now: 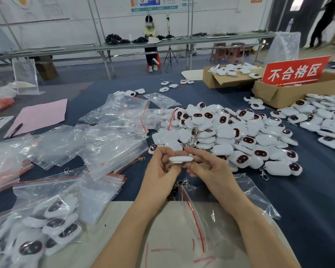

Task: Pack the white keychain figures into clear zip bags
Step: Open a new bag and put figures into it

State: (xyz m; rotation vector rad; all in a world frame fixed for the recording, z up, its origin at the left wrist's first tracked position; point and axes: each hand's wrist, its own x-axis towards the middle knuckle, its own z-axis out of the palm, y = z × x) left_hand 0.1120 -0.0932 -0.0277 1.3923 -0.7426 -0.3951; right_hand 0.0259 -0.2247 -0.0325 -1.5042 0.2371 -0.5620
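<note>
Blue bench buried in figures; my left grip and right grip both pinch one white figure edge-on, probably checking it, just above the clear bag.

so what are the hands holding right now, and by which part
One white plastic keychain figure, seen edge-on. The left hand holds its left end in curled fingers, and the right hand pinches its right end.
</note>
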